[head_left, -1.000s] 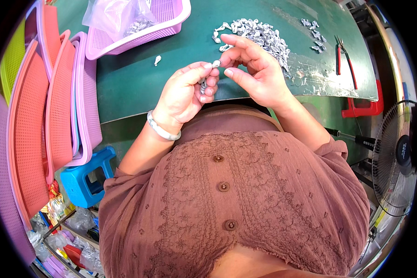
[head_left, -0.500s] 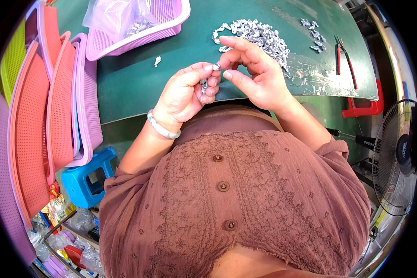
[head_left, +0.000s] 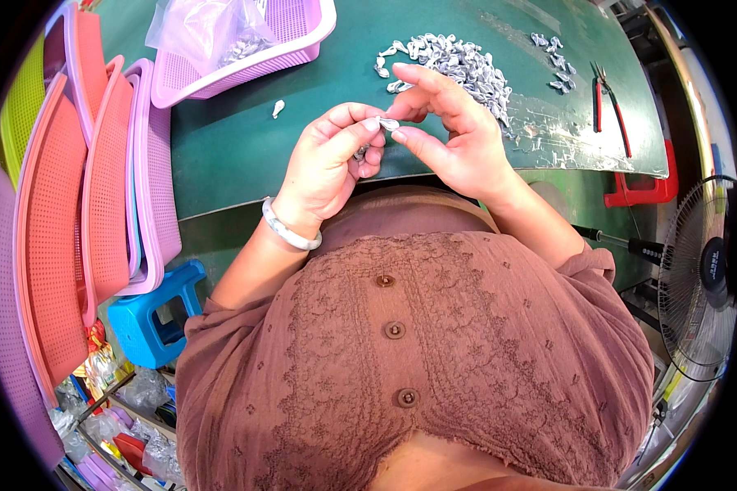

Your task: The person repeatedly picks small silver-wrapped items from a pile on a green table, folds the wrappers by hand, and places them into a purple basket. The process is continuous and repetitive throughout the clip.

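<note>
Between its thumb and forefinger, my left hand (head_left: 332, 155) pinches a small grey-white, teardrop-shaped piece (head_left: 389, 124). More grey pieces (head_left: 361, 153) show partly within its curled fingers. My right hand (head_left: 458, 135) faces it with thumb and forefinger apart on either side of the piece's free end; the thumb tip is at or very near it. A heap of similar pieces (head_left: 458, 69) lies beyond my right hand on the green table (head_left: 237, 155). One loose piece (head_left: 278, 108) rests left of my left hand.
A purple basket (head_left: 303, 56) holding a clear bag (head_left: 192, 37) stands at the far left. Red-handled pliers (head_left: 610, 106) lie right, near several separate pieces (head_left: 555, 61). Stacked baskets (head_left: 53, 229) and a blue stool (head_left: 143, 327) are left; a fan (head_left: 696, 270) is right.
The pinched piece now extends sideways from my left fingertips toward my right thumb. My left fingers have shifted slightly and cover more of the pieces below. The heap is unchanged.
</note>
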A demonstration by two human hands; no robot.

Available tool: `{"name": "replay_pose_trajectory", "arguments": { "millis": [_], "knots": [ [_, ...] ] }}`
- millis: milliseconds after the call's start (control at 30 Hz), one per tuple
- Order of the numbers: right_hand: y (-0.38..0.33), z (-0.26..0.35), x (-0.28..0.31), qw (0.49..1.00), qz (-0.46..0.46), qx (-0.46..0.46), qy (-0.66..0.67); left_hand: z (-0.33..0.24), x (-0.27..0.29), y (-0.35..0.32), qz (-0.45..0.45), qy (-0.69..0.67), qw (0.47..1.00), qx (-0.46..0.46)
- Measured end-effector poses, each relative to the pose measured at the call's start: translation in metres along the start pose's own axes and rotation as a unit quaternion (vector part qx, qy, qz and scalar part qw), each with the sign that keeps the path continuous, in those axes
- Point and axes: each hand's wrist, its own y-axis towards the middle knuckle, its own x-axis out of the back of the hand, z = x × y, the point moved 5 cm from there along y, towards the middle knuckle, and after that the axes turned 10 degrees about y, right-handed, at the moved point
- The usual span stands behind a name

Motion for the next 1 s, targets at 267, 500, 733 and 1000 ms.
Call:
{"name": "replay_pose_trajectory", "arguments": {
  "millis": [267, 500, 733, 1000],
  "knots": [
    [-0.001, 0.001, 0.002, 0.999, -0.006, 0.021, -0.03, -0.005, -0.004, -0.001, -0.039, 0.049, 0.997, -0.048],
    [0.011, -0.005, 0.014, 0.95, 0.057, 0.032, -0.307, -0.005, 0.005, 0.0, -0.055, 0.048, 0.996, -0.051],
    [0.009, -0.016, 0.005, 0.93, 0.123, 0.039, -0.344, -0.002, 0.013, 0.002, -0.056, -0.051, 0.997, -0.006],
    [0.008, -0.012, -0.001, 0.937, 0.096, 0.011, -0.336, -0.005, 0.016, -0.001, -0.081, -0.02, 0.996, -0.006]
  ]
}}
